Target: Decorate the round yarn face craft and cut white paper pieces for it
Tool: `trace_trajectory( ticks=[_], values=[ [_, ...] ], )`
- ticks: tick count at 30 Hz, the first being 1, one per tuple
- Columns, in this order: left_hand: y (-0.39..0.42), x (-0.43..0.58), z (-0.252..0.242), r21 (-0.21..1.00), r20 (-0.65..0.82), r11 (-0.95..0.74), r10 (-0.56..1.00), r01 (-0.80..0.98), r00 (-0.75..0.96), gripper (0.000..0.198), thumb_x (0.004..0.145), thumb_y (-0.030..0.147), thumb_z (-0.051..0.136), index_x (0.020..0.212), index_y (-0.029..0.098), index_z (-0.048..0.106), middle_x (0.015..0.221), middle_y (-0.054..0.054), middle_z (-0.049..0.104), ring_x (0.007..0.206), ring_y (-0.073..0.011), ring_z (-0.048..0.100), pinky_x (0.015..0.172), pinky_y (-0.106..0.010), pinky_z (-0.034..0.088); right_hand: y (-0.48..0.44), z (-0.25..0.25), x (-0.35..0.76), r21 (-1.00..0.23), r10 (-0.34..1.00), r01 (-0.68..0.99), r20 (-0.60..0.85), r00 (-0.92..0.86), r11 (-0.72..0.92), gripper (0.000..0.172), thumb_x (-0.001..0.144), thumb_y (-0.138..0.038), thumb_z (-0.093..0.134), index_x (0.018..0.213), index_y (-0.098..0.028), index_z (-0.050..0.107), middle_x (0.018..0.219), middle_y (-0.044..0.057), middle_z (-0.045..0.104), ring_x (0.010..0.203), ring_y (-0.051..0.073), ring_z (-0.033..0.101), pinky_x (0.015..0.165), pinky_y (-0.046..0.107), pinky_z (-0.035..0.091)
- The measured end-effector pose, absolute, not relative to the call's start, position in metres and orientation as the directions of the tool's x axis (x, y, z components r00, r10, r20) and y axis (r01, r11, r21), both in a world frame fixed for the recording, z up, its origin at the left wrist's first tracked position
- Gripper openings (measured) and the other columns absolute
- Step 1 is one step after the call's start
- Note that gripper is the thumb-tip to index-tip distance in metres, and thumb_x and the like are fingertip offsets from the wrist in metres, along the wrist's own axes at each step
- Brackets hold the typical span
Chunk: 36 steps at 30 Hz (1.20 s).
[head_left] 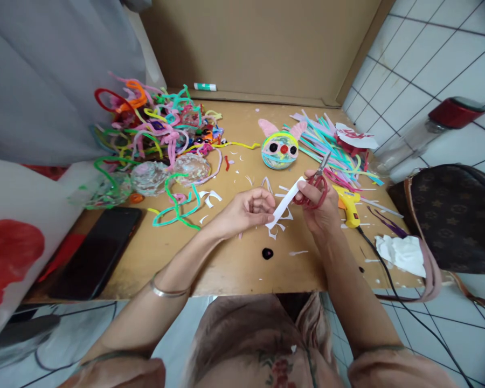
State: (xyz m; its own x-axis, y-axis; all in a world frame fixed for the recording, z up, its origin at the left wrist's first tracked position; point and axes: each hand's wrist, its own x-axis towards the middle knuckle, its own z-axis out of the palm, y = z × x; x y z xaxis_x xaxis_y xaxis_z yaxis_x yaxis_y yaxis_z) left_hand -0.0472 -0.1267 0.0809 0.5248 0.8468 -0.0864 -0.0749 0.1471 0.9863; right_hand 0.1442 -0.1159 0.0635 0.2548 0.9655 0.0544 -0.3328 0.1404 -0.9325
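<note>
My left hand [246,211] pinches the lower end of a white paper strip [286,200] above the low wooden table [226,264]. My right hand [321,202] grips red-handled scissors [316,183], whose blades point up and away, beside the strip's upper end. White paper snippets [277,226] lie under both hands. Just beyond them sits a round pipe-cleaner face [279,150] with pink ears, black eyes and a red nose.
A tangle of coloured pipe cleaners [157,129] fills the table's left. Straight pipe cleaners [331,145] lie at the right, with a yellow glue gun [350,205]. A black phone [95,253] lies front left. A brown bag [452,215] and a red-capped bottle [428,129] stand on the tiled floor.
</note>
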Motion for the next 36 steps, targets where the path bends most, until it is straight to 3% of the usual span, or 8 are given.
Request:
trace_trajectory(
  ticks=[4, 9, 14, 19, 24, 29, 36],
  values=[
    [-0.129, -0.048, 0.084, 0.991, -0.124, 0.124, 0.799, 0.041, 0.588, 0.013, 0.07, 0.024, 0.077, 0.077, 0.015, 0.071, 0.066, 0.0, 0.068, 0.055, -0.0077, 0.055, 0.048, -0.016, 0.041, -0.115, 0.061, 0.146, -0.94, 0.973, -0.31, 0.072, 0.219, 0.14, 0.042, 0.06, -0.029, 0.084, 0.093, -0.023, 0.059, 0.061, -0.009, 0.054, 0.049, 0.007, 0.054, 0.048, 0.021, 0.046],
    [-0.13, -0.048, 0.083, 0.989, -0.145, 0.137, 0.775, 0.061, 0.615, 0.013, 0.071, 0.021, 0.076, 0.083, 0.016, 0.078, 0.072, -0.003, 0.073, 0.064, -0.0117, 0.063, 0.053, -0.019, 0.046, -0.115, 0.06, 0.145, -0.941, 0.974, -0.312, 0.064, 0.216, 0.131, 0.042, 0.061, -0.032, 0.085, 0.093, -0.024, 0.06, 0.063, -0.009, 0.056, 0.05, 0.008, 0.054, 0.048, 0.022, 0.046],
    [-0.125, -0.05, 0.076, 0.983, -0.091, 0.15, 0.899, -0.107, 0.429, 0.021, 0.068, 0.025, 0.081, 0.086, 0.016, 0.075, 0.07, -0.001, 0.07, 0.059, -0.0099, 0.06, 0.052, -0.02, 0.047, -0.118, 0.064, 0.142, -0.936, 0.976, -0.321, 0.081, 0.204, 0.145, 0.042, 0.065, -0.038, 0.085, 0.096, -0.024, 0.06, 0.072, -0.005, 0.065, 0.053, 0.009, 0.056, 0.05, 0.023, 0.047],
    [-0.117, -0.049, 0.075, 0.928, -0.006, 0.09, 0.974, -0.362, 0.225, 0.04, 0.054, 0.023, 0.089, 0.084, 0.016, 0.063, 0.073, 0.001, 0.069, 0.062, -0.0076, 0.061, 0.062, -0.02, 0.051, -0.124, 0.066, 0.135, -0.958, 0.987, -0.274, 0.048, 0.153, 0.089, 0.047, 0.058, -0.03, 0.088, 0.097, -0.023, 0.061, 0.069, -0.006, 0.067, 0.05, 0.009, 0.055, 0.049, 0.024, 0.046],
    [-0.115, -0.046, 0.077, 0.879, -0.024, 0.134, 0.971, -0.459, 0.237, 0.053, 0.052, 0.02, 0.09, 0.088, 0.019, 0.051, 0.07, 0.005, 0.069, 0.059, -0.0069, 0.062, 0.06, -0.019, 0.049, -0.131, 0.07, 0.125, -0.967, 0.998, -0.254, -0.006, 0.061, 0.009, 0.051, 0.051, -0.029, 0.092, 0.092, -0.022, 0.063, 0.067, -0.005, 0.068, 0.048, 0.009, 0.054, 0.045, 0.023, 0.043],
    [-0.115, -0.044, 0.076, 0.85, -0.049, 0.147, 0.978, -0.506, 0.201, 0.05, 0.049, 0.019, 0.091, 0.07, 0.018, 0.046, 0.063, 0.008, 0.064, 0.053, -0.004, 0.057, 0.056, -0.017, 0.046, -0.135, 0.076, 0.121, -0.977, 0.999, -0.214, -0.013, 0.029, -0.007, 0.051, 0.051, -0.031, 0.092, 0.091, -0.021, 0.063, 0.065, -0.006, 0.066, 0.048, 0.008, 0.053, 0.047, 0.022, 0.043],
    [-0.113, -0.05, 0.076, 0.879, -0.082, 0.163, 0.977, -0.447, 0.195, 0.037, 0.05, 0.021, 0.091, 0.079, 0.014, 0.071, 0.066, 0.002, 0.068, 0.056, -0.0061, 0.059, 0.058, -0.019, 0.048, -0.137, 0.079, 0.126, -0.99, 0.992, -0.118, -0.061, -0.109, -0.074, 0.05, 0.058, -0.042, 0.089, 0.095, -0.021, 0.062, 0.061, -0.007, 0.061, 0.049, 0.009, 0.052, 0.046, 0.022, 0.043]
  ],
)
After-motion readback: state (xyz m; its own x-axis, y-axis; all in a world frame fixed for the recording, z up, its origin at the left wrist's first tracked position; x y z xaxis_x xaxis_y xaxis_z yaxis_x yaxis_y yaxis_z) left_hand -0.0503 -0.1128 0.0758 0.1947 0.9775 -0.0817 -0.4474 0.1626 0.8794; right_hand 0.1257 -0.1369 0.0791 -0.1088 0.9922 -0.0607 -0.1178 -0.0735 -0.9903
